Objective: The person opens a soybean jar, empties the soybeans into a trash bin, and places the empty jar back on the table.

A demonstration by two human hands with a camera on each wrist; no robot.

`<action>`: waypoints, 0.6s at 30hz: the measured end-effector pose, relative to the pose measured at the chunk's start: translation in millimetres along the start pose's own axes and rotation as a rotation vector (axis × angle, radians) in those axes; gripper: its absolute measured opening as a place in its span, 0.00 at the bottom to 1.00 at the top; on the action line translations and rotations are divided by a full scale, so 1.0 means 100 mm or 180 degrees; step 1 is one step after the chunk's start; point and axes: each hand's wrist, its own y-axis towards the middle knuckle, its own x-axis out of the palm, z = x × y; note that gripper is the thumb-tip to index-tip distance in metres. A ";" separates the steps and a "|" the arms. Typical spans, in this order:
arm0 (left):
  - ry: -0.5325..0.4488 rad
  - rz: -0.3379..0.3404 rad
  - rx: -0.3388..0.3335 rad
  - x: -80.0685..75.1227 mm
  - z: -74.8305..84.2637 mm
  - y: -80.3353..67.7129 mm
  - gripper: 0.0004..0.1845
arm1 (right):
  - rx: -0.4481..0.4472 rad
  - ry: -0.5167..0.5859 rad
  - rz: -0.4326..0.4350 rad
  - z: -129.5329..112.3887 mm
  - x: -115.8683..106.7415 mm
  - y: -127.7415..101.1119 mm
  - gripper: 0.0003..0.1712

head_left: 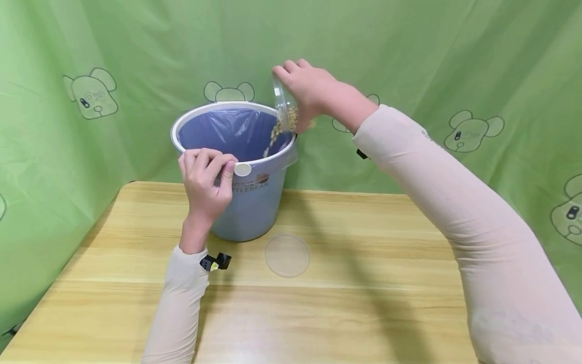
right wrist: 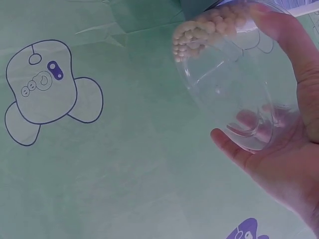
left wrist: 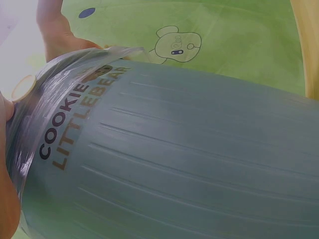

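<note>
My left hand (head_left: 206, 182) grips the near white rim of a blue-grey trash bin (head_left: 247, 215), its fingers curled over the edge. A thin clear bag (head_left: 236, 124) lines the bin. Over the bin's right side, my right hand (head_left: 316, 88) holds a clear plastic jar (head_left: 280, 101) tipped toward the opening. Pale yellow soybeans (head_left: 273, 136) stream from its mouth down inside the bin. In the right wrist view, more soybeans (right wrist: 199, 37) lie bunched along one side of the tilted jar (right wrist: 219, 82), with thumb and fingers spread around it.
On the wooden table (head_left: 364, 232), a clear round lid (head_left: 287, 255) lies flat in front of the bin. Green cloth (head_left: 159, 45) printed with cartoon heads hangs behind and at both sides. Lettering (left wrist: 65, 117) marks the bin's wall below the rim.
</note>
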 end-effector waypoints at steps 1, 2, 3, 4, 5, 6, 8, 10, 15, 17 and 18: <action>-0.0001 0.0001 0.0002 0.00 0.00 0.00 0.11 | -0.0004 -0.0017 -0.0003 0.00 0.00 0.00 0.78; -0.0004 0.0000 0.0005 0.00 0.00 0.00 0.11 | -0.0007 -0.0031 -0.0005 0.00 0.00 0.00 0.78; -0.0004 -0.0004 0.0007 0.01 0.00 0.00 0.11 | -0.0012 -0.0049 0.0001 -0.01 0.01 0.01 0.77; -0.0005 -0.0007 0.0007 0.01 -0.01 0.00 0.11 | -0.0016 -0.0067 0.0009 -0.01 0.01 0.01 0.77; -0.0007 -0.0011 0.0005 0.01 -0.01 0.00 0.11 | -0.0021 -0.0086 0.0017 -0.02 0.01 0.01 0.77; -0.0009 -0.0012 0.0002 0.01 -0.01 0.01 0.11 | -0.0027 -0.0111 0.0024 -0.02 0.00 0.02 0.77; -0.0006 -0.0015 0.0001 0.01 -0.01 0.01 0.12 | -0.0041 -0.0164 0.0035 -0.04 0.00 0.03 0.76; 0.0000 -0.0010 0.0003 0.02 -0.01 0.01 0.12 | -0.0060 -0.0229 0.0038 -0.05 0.00 0.04 0.76; -0.0003 -0.0007 0.0002 0.02 -0.01 0.01 0.11 | -0.0081 -0.0393 0.0008 -0.10 0.00 0.05 0.74; -0.0009 -0.0013 -0.0001 0.02 -0.01 0.01 0.11 | -0.0091 -0.0458 -0.0019 -0.12 0.00 0.06 0.74; -0.0012 -0.0015 0.0000 0.02 -0.01 0.01 0.11 | -0.0099 -0.0488 -0.0030 -0.13 0.00 0.06 0.74</action>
